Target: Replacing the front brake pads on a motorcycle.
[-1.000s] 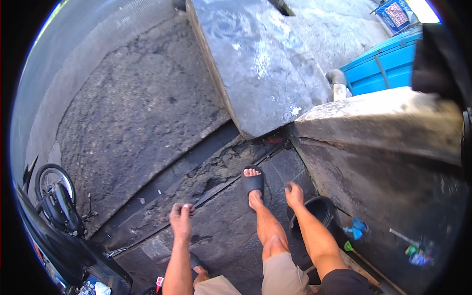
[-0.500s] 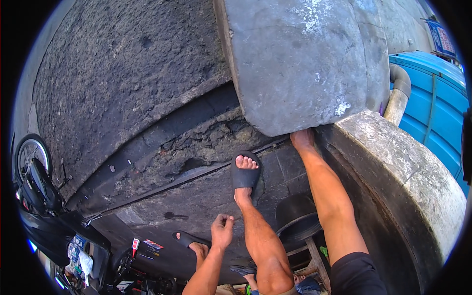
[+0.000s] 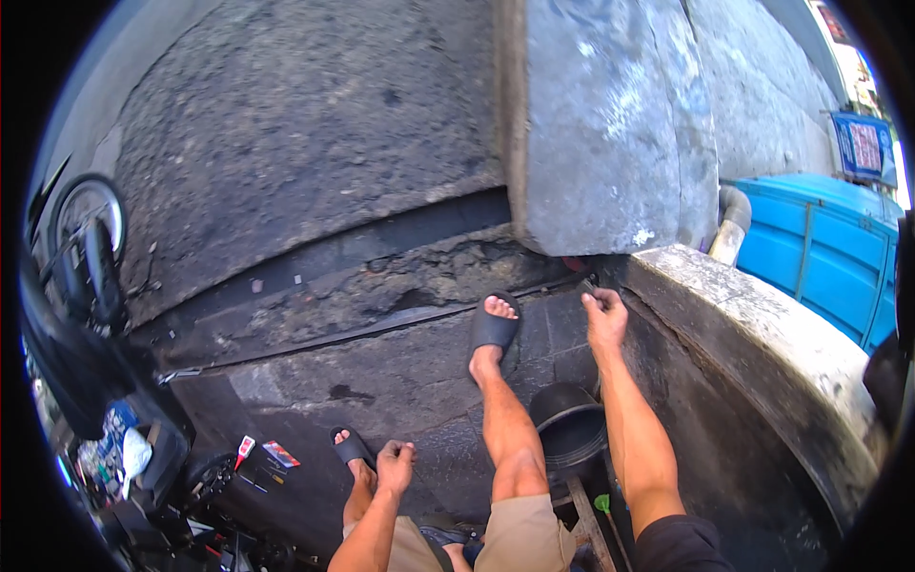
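My right hand (image 3: 606, 319) is closed in a pinch beside the corner of a grey concrete block (image 3: 610, 143). Between thumb and fingers sits a small dark piece (image 3: 589, 285), too small to name. My left hand (image 3: 395, 467) hangs lower down, near my sandalled left foot (image 3: 353, 446), with its fingers curled together. Whatever those fingers may hold is hidden. My other foot, in a black slide sandal (image 3: 494, 329), stands on dark paving between the two hands.
A black basin (image 3: 569, 424) stands by my right forearm. Past it curves a low concrete wall (image 3: 753, 305), with a blue metal container (image 3: 820, 238) behind. A recessed channel (image 3: 381, 238) crosses the ground ahead. Motorcycle parts (image 3: 95, 248) and a red-and-white tube (image 3: 245, 450) are at left.
My right hand has drawn back from under the concrete block's edge, and a small dark piece now shows in its fingers. The left hand has shifted slightly left and down. The view has turned.
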A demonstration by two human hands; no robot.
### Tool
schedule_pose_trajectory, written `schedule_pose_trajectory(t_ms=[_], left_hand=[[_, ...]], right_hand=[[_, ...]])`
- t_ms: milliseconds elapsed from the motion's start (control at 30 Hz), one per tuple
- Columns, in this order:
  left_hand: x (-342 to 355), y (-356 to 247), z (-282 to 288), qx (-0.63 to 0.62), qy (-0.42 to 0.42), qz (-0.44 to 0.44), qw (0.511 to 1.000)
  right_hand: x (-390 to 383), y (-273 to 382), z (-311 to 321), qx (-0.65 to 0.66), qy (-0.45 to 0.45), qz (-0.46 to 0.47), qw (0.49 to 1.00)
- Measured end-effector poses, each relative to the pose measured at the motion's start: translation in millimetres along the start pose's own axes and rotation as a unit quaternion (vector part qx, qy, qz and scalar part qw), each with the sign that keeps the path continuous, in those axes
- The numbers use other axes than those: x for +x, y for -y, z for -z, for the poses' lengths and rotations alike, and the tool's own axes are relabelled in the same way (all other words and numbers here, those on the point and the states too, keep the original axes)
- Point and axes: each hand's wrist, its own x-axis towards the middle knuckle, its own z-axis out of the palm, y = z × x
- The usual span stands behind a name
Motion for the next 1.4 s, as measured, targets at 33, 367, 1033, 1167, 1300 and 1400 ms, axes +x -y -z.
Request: schedule_pose_trajectory(t_ms=[33,367,1033,1167,1300,1400], left_hand=[[-9.4,13.2,6.3,-0.016,0.012,-0.015,1.000],[-134.7,30.1,277.0,0.048,0.046,-0.346,0.936],[-243.4,790.4,745.8,0.173,-0.116,0.107,0.972],[-148.2,745.2,835.8,-0.010,-0.191,0.003,0.981],[-36.3,700.9,900.2,-0.023,-0.169,-0.089,0.981],[68.2,729.0,934.1,0.140,-0.134,-0.135,0.972]], right_hand=[[-17.6,11.7,8.1,0.021,-0.011,0.035,0.999],[-461.5,57.0,121.1,-0.168,-0.104,0.150,0.969],[-955.1,-86.1,-218.9,-0.166,0.132,0.111,0.971],[-1018.8,-157.2,-278.5,-0.257,0.199,0.111,0.939],[-1052.8,-250.5,-364.9,-0.331,0.252,0.200,0.887],[-1039.6,-310.5,-432.9,-0.374,0.245,0.253,0.858]])
